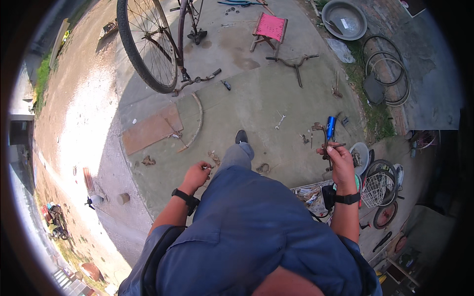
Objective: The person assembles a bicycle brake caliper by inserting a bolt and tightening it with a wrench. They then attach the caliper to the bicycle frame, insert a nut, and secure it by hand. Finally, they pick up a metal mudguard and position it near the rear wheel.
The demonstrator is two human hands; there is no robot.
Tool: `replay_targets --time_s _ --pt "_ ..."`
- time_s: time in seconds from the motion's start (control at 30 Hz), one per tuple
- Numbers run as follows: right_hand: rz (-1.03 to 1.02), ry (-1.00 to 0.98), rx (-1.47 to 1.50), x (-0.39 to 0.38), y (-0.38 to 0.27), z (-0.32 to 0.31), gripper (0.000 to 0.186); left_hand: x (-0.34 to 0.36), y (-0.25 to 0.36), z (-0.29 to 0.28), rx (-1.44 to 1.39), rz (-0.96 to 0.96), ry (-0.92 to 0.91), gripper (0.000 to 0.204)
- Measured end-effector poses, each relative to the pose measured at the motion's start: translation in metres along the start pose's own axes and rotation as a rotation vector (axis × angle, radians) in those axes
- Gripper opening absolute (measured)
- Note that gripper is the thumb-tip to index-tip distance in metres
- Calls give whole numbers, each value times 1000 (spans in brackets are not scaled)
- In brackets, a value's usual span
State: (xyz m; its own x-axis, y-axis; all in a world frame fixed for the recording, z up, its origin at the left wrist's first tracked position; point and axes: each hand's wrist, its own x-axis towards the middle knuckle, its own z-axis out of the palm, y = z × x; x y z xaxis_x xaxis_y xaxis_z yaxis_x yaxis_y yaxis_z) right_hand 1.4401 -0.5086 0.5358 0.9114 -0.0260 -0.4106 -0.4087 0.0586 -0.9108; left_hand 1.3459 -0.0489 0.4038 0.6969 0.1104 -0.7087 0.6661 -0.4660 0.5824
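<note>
rusty metal part (325,139) gripped in right hand (341,160)
best held steady, clear of the blue cylinder (331,127) imo; in left hand (196,175), fingers are curled, contents can't be told

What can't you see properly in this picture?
Left grip: head view; too small to tell what, if anything, it pinches.
Bicycle: head view; the top edge cuts it off.
Other shoe: head view; hidden, probably by the blue shirt.
Jumbled parts near the right forearm: head view; too small to name.

One pink stool (270,26), two wristbands (348,199) (both black), one blue cylinder (331,127).
</note>
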Motion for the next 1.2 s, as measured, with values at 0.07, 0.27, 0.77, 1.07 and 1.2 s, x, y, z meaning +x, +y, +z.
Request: replay_targets --time_s 0.07,0.27,0.77,1.07,1.2 --pt "-19 9 29 44 -29 17 24 41 39 -23 -6 33 -1 26" --pt "-1 -130 13 160 -100 63 23 105 109 -73 -57 70 62 25" --pt "79 -731 -354 528 -228 174 24 211 215 -60 -634 -374 374 29" --pt "139 -1003 -591 641 -277 305 23 232 284 -47 -894 -490 460 27" --pt "182 -1100 -557 647 -266 359 24 256 275 -58 -964 -510 518 25"
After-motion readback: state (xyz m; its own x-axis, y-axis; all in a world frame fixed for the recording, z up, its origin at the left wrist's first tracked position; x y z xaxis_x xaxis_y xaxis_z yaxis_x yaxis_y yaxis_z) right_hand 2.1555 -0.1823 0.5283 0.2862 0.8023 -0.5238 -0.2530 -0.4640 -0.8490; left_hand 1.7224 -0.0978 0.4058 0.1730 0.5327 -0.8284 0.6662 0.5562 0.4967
